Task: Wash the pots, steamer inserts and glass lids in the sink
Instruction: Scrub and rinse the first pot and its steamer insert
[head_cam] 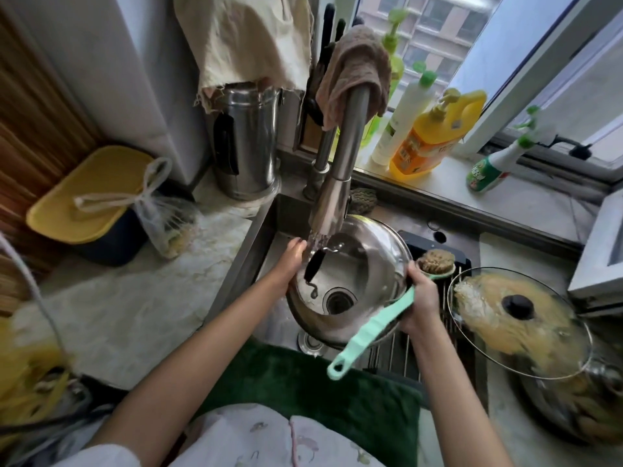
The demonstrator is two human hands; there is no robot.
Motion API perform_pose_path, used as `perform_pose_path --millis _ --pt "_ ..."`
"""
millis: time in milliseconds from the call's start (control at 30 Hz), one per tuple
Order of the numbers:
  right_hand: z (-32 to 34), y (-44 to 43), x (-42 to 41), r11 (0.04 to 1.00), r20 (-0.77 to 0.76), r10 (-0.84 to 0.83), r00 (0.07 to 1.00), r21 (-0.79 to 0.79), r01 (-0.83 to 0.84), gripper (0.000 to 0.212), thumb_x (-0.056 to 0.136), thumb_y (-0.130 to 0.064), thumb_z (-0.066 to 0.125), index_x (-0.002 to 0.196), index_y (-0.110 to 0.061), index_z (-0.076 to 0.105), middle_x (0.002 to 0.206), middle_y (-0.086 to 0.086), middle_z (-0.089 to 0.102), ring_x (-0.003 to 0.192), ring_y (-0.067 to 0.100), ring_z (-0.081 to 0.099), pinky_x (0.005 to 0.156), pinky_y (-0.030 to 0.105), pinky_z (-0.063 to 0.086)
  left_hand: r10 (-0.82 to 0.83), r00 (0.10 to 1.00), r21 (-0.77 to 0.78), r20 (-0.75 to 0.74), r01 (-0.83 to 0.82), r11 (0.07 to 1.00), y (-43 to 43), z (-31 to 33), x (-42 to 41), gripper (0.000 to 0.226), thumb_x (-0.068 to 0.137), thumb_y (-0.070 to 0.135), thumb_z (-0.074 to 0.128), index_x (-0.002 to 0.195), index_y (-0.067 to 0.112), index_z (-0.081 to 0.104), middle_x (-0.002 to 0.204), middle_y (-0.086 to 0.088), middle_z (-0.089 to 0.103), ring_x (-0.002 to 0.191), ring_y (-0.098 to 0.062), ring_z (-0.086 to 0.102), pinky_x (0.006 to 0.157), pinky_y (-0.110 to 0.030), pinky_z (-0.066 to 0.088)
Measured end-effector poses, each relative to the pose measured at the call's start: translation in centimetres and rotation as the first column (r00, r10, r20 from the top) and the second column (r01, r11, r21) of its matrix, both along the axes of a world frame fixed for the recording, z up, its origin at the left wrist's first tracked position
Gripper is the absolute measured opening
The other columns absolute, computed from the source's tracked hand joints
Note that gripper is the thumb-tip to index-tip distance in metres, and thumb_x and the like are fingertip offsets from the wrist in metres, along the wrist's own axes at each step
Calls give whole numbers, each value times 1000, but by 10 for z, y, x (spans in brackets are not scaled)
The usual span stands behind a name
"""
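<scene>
Daylight is admitted through a window (438, 32) at the upper right, beyond which an apartment block (435, 18) is seen. A pale stone sill (438, 183) is set below the glass, and bottles of cleaner (435, 136) are lined up along it. A marbled worktop (128, 308) is laid to the left, bounded by a pale wall (111, 79) and a wood-grained panel (30, 106). A yellow-lidded bin (91, 200) is placed in that corner, with a knotted plastic bag (165, 220) beside it. A beige cloth (249, 38) is hung over a tall steel canister (246, 143).
</scene>
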State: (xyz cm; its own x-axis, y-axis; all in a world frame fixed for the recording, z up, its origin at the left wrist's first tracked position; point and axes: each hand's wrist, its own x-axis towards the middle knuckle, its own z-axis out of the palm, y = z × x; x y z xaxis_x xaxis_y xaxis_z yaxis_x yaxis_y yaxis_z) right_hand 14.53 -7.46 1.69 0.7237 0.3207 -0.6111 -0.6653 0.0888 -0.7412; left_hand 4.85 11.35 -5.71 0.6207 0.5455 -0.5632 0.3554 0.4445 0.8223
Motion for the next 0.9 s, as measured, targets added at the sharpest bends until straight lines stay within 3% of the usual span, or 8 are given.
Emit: perform_pose_path --millis 167,300,433,500,633,667,767,900 --pt "-5 36 -1 973 270 208 940 -153 -172 15 95 -15 52 84 -12 62 71 0 66 66 13 63 68 24 50 85 996 -88 -6 -85 992 13 1 3 62 99 38 38 151 15 13 152 -12 29 137 -28 34 114 -45 25" --pt "-5 49 -10 905 402 413 817 -282 -319 22 95 -11 52 73 -14 55 63 -1 55 57 10 52 59 21 42 71 997 134 3 -71 988 -9 31 1 57 102 28 31 152 12 7 157 -11 15 143 -24 20 112 -30 19" --pt "-22 53 -29 852 421 509 751 -368 -371 31 95 -14 52 64 -16 55 60 3 50 60 20 45 58 33 34 119 990 452 -74 -74 889 -72 31 3 65 92 38 43 149 18 21 158 -14 -6 146 -25 0 117 -38 7" --pt "-27 51 -36 873 406 471 783 -339 -350 28 93 -17 54 65 -17 56 60 2 51 60 20 46 59 32 35 215 977 494 -3 -186 849 -74 22 7 57 85 40 51 137 16 44 158 -11 8 144 -24 12 117 -38 17" --pt "-25 51 -42 907 391 403 827 -290 -305 30 95 -12 52 65 -17 49 57 0 45 53 13 42 53 27 33 492 869 228 55 -491 841 -38 28 13 55 73 53 38 110 22 63 135 -7 53 127 -22 46 107 -41 37" --pt "-24 51 -42 905 402 408 820 -295 -306 32 95 -11 51 64 -17 49 55 -1 45 51 12 41 52 27 32 479 877 238 43 -475 847 -39 31 14 53 78 47 36 113 17 63 138 -9 50 130 -23 42 110 -39 33" --pt "-27 51 -40 900 448 425 787 -306 -312 30 96 -13 52 66 -15 52 58 2 50 56 18 44 56 29 33 265 961 566 83 -264 781 -77 33 12 50 94 31 30 131 5 52 153 -12 28 144 -25 15 115 -33 15" --pt "-29 51 -34 866 479 494 725 -344 -363 34 98 -19 50 64 -16 52 50 -7 48 48 10 41 50 27 31 -91 987 693 136 -29 720 -69 15 -17 48 96 28 32 143 18 38 155 6 5 144 -14 -10 116 -23 2"
